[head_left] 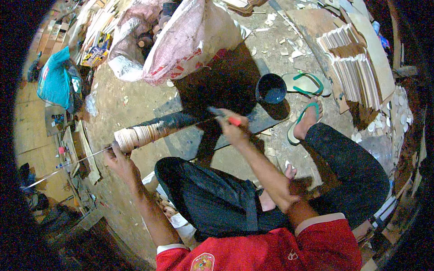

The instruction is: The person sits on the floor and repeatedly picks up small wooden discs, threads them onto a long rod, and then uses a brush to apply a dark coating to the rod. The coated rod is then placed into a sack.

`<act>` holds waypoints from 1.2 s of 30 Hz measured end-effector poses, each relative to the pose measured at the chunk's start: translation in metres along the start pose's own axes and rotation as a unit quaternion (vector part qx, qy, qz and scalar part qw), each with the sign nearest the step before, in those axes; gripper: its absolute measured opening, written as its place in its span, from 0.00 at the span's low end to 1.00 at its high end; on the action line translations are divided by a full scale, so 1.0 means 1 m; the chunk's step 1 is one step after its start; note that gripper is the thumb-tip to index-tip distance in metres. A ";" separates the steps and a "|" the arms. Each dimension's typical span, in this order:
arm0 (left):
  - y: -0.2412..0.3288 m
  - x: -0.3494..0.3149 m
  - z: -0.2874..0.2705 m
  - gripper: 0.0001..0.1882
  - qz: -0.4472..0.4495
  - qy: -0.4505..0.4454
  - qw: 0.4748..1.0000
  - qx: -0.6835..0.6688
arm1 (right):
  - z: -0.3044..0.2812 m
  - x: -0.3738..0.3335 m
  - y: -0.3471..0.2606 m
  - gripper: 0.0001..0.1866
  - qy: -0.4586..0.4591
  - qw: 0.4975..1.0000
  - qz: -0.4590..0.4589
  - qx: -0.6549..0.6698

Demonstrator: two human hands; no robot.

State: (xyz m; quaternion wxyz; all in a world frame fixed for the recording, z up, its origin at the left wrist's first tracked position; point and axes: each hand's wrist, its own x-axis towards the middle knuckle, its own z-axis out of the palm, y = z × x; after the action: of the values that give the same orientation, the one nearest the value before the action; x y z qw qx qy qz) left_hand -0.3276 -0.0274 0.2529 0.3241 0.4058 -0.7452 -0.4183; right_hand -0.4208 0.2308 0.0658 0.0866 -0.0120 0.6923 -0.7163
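My left hand (118,160) pinches a thin metal rod (77,163) just beyond the pale end of a stack of wooden discs (135,137). The rod runs through the stack, which lies slantwise in front of me. Its left part is bare pale wood; its right part is coated black. At the black end, my right hand (234,128) is closed round a red-handled tool that looks like a paintbrush (234,121), its dark tip pointing left. Fingers partly hide the tool. To the right stands a dark bowl (271,88), with dark contents inside.
A large pinkish-white sack (194,43) stands ahead, beside dark cylindrical pieces. Thin cut wooden pieces (355,74) are stacked at the right. A loose green-strapped sandal (307,84) lies by the bowl. A teal bag (54,79) is at the left. Wood chips litter the floor.
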 end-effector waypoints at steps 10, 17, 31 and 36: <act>0.019 0.006 -0.024 0.14 -0.045 -0.091 0.994 0.035 | -0.012 0.010 -0.023 0.12 0.130 0.963 0.099 -0.213; 0.035 -0.005 -0.010 0.13 -0.099 -0.025 0.995 0.004 | 0.046 -0.031 -0.030 0.14 -0.166 0.961 -0.217 0.052; 0.055 -0.019 -0.006 0.10 0.022 -0.085 0.994 0.062 | 0.035 -0.015 -0.112 0.11 -0.064 0.995 -0.054 0.050; 0.044 -0.016 -0.012 0.14 -0.003 -0.090 0.995 0.037 | 0.017 0.004 -0.096 0.09 -0.074 0.991 -0.051 -0.096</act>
State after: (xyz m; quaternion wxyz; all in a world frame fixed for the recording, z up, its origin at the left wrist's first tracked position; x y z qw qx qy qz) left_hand -0.3255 -0.0034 0.2948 0.2387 0.3805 -0.7849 -0.4267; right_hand -0.4325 0.2157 0.1618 0.0989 -0.1087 0.7480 -0.6472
